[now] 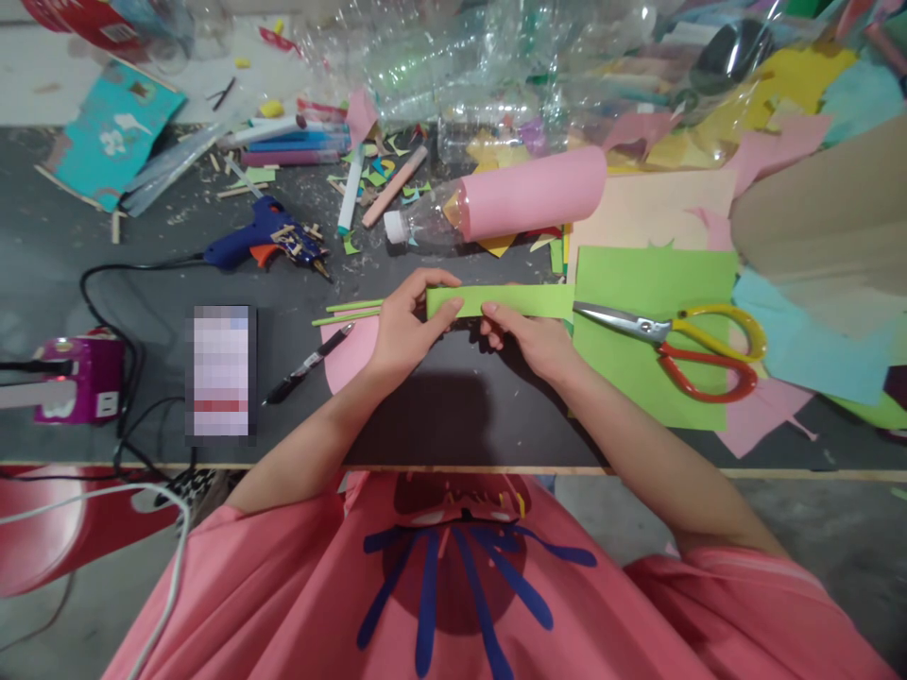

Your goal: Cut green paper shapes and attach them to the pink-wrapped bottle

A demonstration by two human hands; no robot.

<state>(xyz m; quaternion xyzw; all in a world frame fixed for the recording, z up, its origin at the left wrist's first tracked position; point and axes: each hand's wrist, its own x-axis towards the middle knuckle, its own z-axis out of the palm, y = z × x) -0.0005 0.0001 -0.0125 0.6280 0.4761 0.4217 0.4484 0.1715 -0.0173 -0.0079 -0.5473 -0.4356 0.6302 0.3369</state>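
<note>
A long strip of green paper (521,300) is stretched level between my two hands above the dark table. My left hand (413,326) pinches its left end, thumb on top and fingers behind. Partway along its lower edge, my right hand (528,335) grips it between thumb and curled fingers. Two thin green sticks (347,314) poke out to the left behind my left hand, over a piece of pink paper (354,351). Right of the strip, scissors (658,331) with yellow and red handles lie on a green sheet (641,406).
A bottle wrapped in pink paper (535,192) lies behind my hands. To the left are a blue glue gun (262,236), a phone (223,368) and a black pen (306,366). Markers (350,189), paper scraps and clear plastic bottles (425,57) crowd the back.
</note>
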